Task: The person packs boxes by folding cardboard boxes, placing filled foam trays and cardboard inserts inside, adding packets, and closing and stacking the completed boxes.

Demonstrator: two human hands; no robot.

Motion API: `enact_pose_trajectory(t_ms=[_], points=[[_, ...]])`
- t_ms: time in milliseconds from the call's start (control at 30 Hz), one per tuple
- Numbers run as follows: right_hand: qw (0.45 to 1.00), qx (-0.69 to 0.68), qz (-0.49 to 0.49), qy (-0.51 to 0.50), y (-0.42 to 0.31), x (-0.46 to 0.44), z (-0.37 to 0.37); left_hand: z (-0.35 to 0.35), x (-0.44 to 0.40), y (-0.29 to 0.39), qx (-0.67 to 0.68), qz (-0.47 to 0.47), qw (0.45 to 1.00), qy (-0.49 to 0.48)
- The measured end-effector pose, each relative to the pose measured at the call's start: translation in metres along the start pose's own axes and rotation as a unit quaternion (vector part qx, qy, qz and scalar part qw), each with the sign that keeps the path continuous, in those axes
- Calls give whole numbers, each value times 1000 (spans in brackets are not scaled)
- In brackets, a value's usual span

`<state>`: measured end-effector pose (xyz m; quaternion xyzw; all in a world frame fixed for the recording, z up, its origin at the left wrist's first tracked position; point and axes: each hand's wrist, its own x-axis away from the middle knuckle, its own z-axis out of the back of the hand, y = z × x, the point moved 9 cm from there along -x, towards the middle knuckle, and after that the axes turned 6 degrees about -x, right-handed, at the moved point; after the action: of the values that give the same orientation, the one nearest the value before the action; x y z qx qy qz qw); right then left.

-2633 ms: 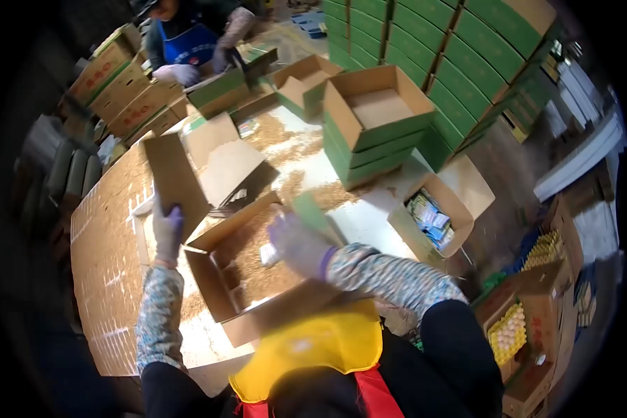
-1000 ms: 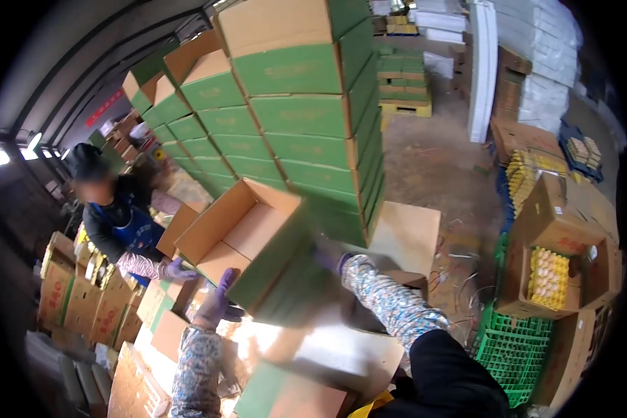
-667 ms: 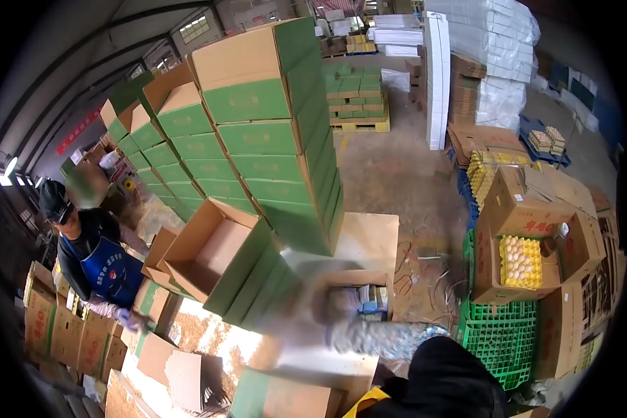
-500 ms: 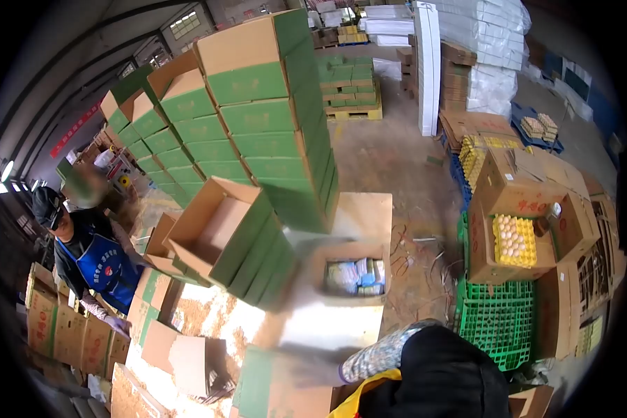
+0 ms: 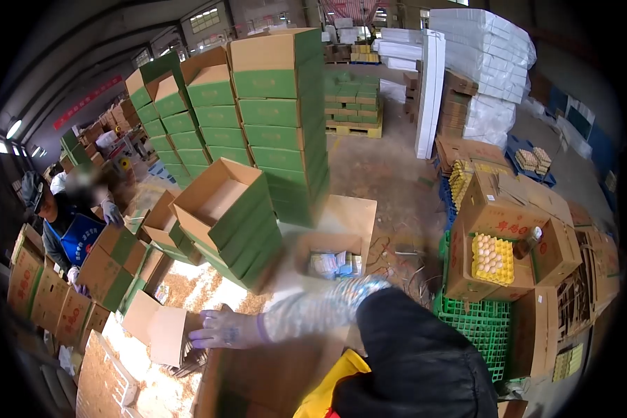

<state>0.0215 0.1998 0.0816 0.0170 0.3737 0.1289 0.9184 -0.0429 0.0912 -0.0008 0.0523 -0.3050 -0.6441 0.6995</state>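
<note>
Cardboard stack [image 5: 168, 338]: on counter [image 5: 150, 390], likely for easy reach | right hand [image 5: 228, 329]: at its edge, fingers extended, pinch unclear | left hand: unseen

1 head-worn view, facing forward, angled down

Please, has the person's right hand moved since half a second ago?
Yes. Judged against the cardboard sheets, the right hand has moved left: earlier it was clearly apart, to their right; now its fingertips are at their edge.
</note>
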Motion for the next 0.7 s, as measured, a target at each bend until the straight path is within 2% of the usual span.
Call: enact_pose_trajectory(t_ms=[33, 67, 133, 200, 233, 267, 300, 367, 433, 467, 500, 533, 567, 600, 633, 667, 700], points=[[992, -53, -64, -93, 10, -1, -19, -2, 0, 3, -1, -3, 1000, -6], [989, -133, -38, -49, 11, -2, -11, -4, 0, 6, -2, -6, 1000, -12], [983, -180, -28, 28, 10, 3, -7, -9, 0, 11, -3, -12, 1000, -23], [966, -232, -110, -3, 5, -5, 19, -15, 0, 13, -1, -18, 999, -35], [960, -269, -56, 58, 3, -14, 31, -18, 2, 13, 2, -20, 999, -41], [935, -337, -83, 66, 7, -13, 32, -18, 4, 15, 3, -23, 999, -44], [873, -472, -110, 57, 9, -14, 28, -20, 7, 14, 5, -25, 999, -47], [805, -586, -90, -1, -2, -14, 2, -26, 14, 6, 14, -36, 997, -62], [874, -472, -43, -105, -33, -12, -13, -37, 20, -8, 28, -66, 993, -89], [881, -467, -38, -61, -46, -16, -11, -44, 28, -17, 38, -97, 990, -99], [891, -446, 4, -85, -61, -12, -36, -46, 40, -19, 50, -130, 985, -99], [946, -309, -7, -97, -69, 1, -46, -44, 55, -19, 64, -150, 983, -86], [971, -210, -39, -108, -63, 9, -55, -29, 73, -10, 80, -54, 992, -81], [969, -209, -109, -75, -47, 5, -29, -17, 93, -8, 96, 41, 992, -76], [959, -235, -155, 29, -35, 15, -10, 2, 113, 35, 207, 38, 967, -146], [978, -140, -100, -116, -38, 37, -37, 16, 128, 46, 55, 27, 994, -91], [982, -165, -89, -29, -32, 35, -18, -3, 122, 8, -118, 150, 977, -94]])
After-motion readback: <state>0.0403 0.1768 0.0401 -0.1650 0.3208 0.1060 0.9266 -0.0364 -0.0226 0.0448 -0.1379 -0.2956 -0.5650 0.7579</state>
